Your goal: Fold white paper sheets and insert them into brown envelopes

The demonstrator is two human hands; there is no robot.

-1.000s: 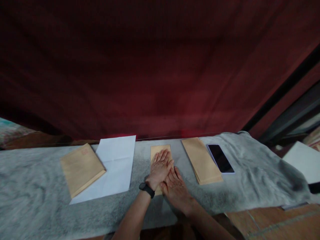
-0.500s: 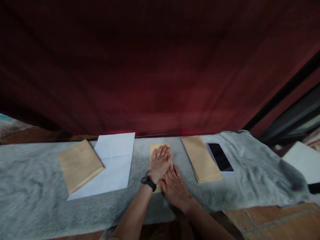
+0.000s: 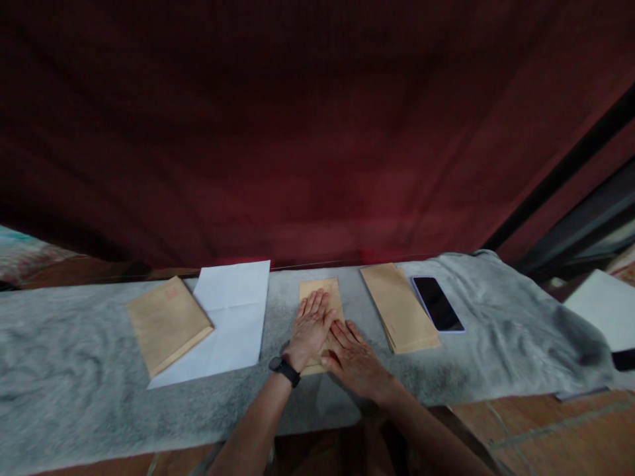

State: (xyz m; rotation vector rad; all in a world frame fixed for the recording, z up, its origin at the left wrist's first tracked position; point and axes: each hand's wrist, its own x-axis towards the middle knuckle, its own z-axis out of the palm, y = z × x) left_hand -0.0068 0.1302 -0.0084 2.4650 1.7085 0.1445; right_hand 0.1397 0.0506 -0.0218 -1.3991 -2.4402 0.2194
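Note:
A brown paper envelope (image 3: 319, 285) lies lengthwise in front of me on the grey cloth. Flat on its middle rests my left hand (image 3: 311, 325), fingers stretched out, a black watch on the wrist. My right hand (image 3: 354, 357) lies beside it with its fingers spread, its fingertips and thumb on the envelope's right side. Both hands hide much of the envelope. To the right is a stack of brown envelopes (image 3: 399, 307). Over to the left, another brown envelope (image 3: 169, 324) with a faint red mark partly covers a creased white paper sheet (image 3: 241, 311).
A phone (image 3: 436, 304) with a dark screen lies right of the stacked envelopes. Grey fleecy cloth (image 3: 74, 370) covers the narrow surface. Behind it hangs a dark red curtain (image 3: 317, 165). A white flat object (image 3: 605, 311) is at the far right, above a tiled floor (image 3: 555, 430).
My left hand has slid down the envelope towards me, uncovering more of its far end. The right hand has shifted slightly to the right. The view has tilted a little.

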